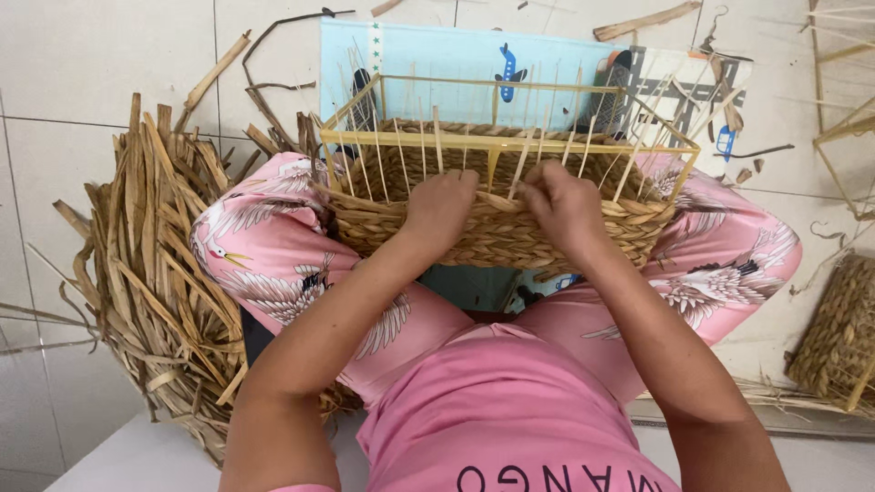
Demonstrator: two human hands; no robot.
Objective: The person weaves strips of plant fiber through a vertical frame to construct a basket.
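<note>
Head view: left hand (440, 206) and right hand (565, 202) both pinch the braided strand (499, 202) at the half-woven basket's (497, 239) rim; dried leaf pile (164, 273) lies left.

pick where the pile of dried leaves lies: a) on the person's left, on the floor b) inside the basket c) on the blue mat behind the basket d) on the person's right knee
a: the leaf pile lies on the tiled floor beside the left knee, while both hands, left and right, rest on the near wall of the basket.
</note>
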